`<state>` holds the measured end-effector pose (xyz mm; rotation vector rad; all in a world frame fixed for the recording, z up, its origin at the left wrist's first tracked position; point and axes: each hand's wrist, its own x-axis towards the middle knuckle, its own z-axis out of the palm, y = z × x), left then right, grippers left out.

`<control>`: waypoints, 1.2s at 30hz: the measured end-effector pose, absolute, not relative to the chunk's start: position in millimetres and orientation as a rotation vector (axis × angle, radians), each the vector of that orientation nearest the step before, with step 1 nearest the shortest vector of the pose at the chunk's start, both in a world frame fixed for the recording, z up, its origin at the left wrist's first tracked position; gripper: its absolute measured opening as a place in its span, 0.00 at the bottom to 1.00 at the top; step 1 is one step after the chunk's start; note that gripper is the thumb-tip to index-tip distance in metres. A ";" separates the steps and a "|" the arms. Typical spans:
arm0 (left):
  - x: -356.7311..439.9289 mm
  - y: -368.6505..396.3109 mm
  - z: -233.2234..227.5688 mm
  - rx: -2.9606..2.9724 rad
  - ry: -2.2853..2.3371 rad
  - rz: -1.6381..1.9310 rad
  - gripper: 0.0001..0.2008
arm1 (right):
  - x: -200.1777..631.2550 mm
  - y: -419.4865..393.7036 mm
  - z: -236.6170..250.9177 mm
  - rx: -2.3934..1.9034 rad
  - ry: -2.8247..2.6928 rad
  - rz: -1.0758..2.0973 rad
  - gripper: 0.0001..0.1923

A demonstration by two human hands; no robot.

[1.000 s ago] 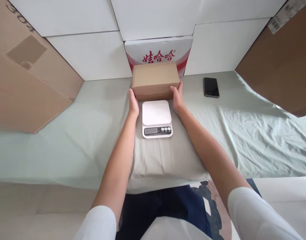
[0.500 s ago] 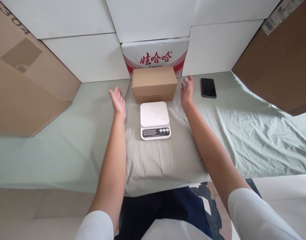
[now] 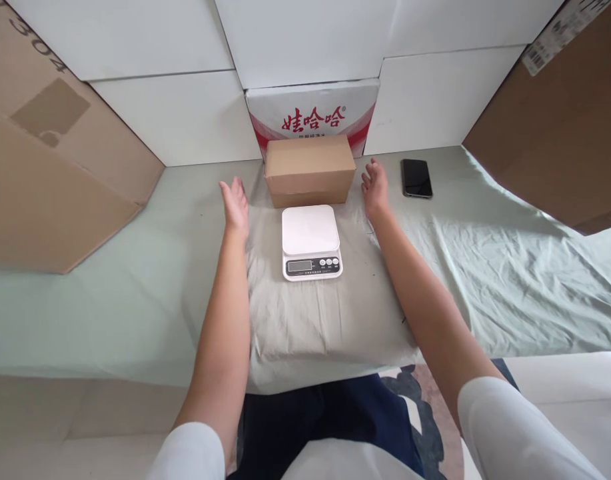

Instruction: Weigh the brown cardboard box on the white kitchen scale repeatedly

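Observation:
A white kitchen scale [image 3: 310, 230] with a dark button panel and a blank-looking display lies on the green cloth. Directly behind it stands a small closed brown cardboard box [image 3: 309, 175]. My left hand [image 3: 236, 205] is to the left of both, palm turned inward, fingers apart and holding nothing. On the other side, my right hand [image 3: 376, 188] is near the box's right end without touching it. Its fingers are slightly curled and apart, with nothing in them.
A black phone [image 3: 416, 178] lies right of my right hand. Behind the brown box is a white and red carton [image 3: 312, 107] against white panels [image 3: 425, 100]. Large cardboard sheets [image 3: 65, 173] flank the left and another brown one [image 3: 560, 133] the right. Green cloth [image 3: 305, 333] covers the surface.
My right hand has come down slightly toward me, its fingers a little more curled. The left hand stays nearly in place. The whole view has shifted slightly; scale and box stay put.

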<state>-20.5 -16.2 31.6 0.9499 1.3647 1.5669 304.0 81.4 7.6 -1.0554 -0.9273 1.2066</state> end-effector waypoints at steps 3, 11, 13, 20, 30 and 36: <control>-3.2 -11.6 25.6 0.988 1.359 1.493 0.44 | 280.9 76.7 -4.3 -0.948 -1.027 1.230 0.40; 21.6 -8.3 12.7 1.083 1.250 1.463 0.44 | 254.9 46.0 2.8 -0.850 -1.208 1.147 0.35; 21.6 -8.4 10.8 1.076 1.237 1.482 0.45 | 255.4 41.2 6.5 -0.870 -1.231 1.135 0.36; 21.2 -10.5 14.6 1.062 1.219 1.496 0.45 | 254.6 41.8 10.1 -0.907 -1.263 1.108 0.40; 16.8 -87.7 50.7 1.363 1.088 1.571 0.46 | 280.3 -23.1 68.1 -0.720 -1.488 1.040 0.40; 21.5 -158.7 32.6 1.349 1.119 1.496 0.46 | 295.2 -85.8 34.2 -0.767 -1.446 1.195 0.42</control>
